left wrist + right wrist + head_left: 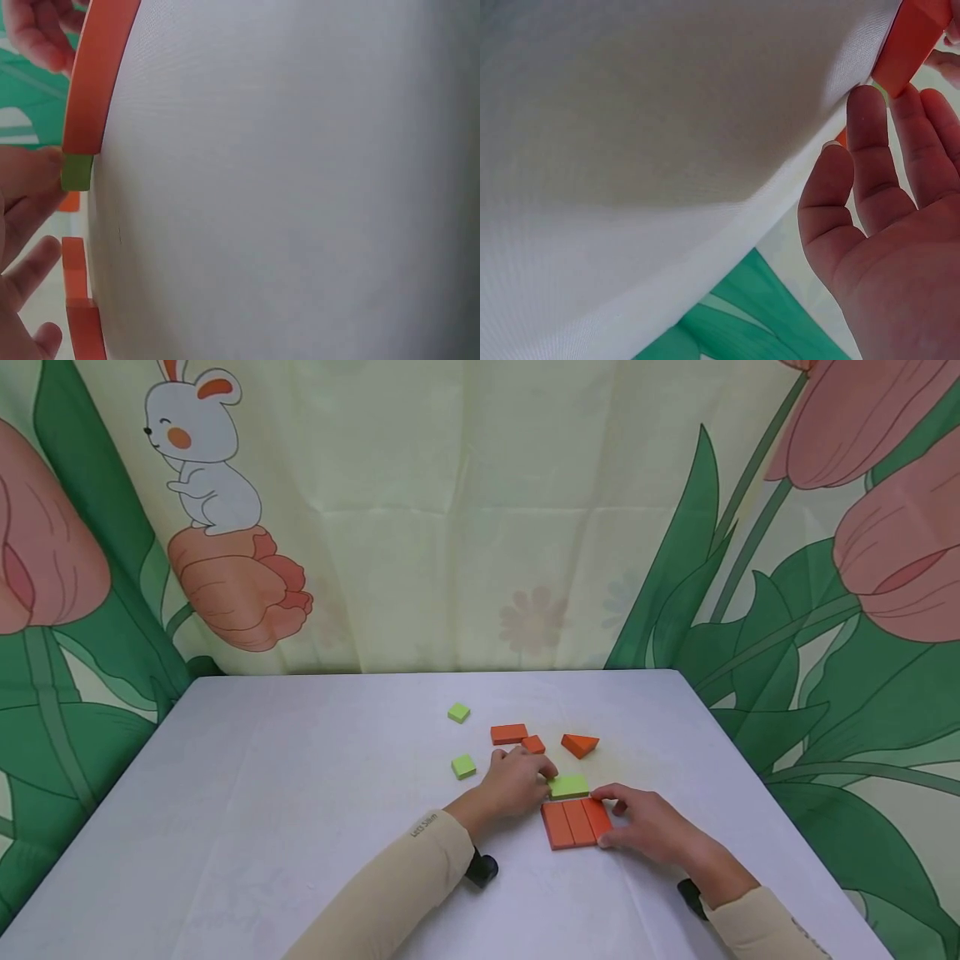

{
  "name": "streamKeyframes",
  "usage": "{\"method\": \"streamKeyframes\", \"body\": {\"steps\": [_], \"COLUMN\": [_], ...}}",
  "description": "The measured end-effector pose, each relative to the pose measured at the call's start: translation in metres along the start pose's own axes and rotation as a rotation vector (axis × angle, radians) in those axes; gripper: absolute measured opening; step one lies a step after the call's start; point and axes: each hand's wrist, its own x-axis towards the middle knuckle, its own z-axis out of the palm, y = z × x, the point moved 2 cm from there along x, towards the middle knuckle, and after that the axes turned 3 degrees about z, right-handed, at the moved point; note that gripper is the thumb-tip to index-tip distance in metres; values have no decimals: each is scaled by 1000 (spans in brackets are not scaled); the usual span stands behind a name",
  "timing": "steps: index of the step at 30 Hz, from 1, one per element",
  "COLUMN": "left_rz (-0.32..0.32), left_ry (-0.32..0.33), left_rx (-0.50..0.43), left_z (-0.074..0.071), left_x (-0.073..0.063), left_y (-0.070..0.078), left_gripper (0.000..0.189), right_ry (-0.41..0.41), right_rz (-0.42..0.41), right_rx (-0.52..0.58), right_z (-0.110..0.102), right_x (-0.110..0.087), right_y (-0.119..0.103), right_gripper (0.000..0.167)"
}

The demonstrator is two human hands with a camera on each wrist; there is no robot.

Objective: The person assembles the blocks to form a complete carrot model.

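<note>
In the head view, three orange blocks [577, 823] lie side by side as a flat rectangle. A light green block [568, 787] lies along their far edge. My left hand [517, 782] pinches the left end of this green block between thumb and forefinger; its other fingers are spread, as the left wrist view shows. At the right side, my right hand [652, 822] has its fingers fairly straight. One fingertip is at the green block's right end, and the thumb touches the near right corner of the orange blocks. The right wrist view shows the palm and an orange block [909, 49].
Beyond the left hand lie an orange rectangular block [509, 734], a small orange block [533, 744] and an orange triangular block [580, 746]. Two small green blocks [459, 712] lie farther left. A white cloth covers the table [300, 793]; a printed curtain [465, 527] hangs behind.
</note>
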Motion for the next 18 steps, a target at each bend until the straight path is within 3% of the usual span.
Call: {"method": "streamKeyframes", "body": {"steps": [18], "left_rz": [-18], "left_ry": [-58], "left_rx": [-1], "left_z": [1], "left_x": [3], "left_y": [10], "left_gripper": [25], "right_ry": [-1], "right_rz": [-9], "right_rx": [-15], "right_z": [0], "right_x": [0], "right_y": [-1], "right_gripper": [67]}}
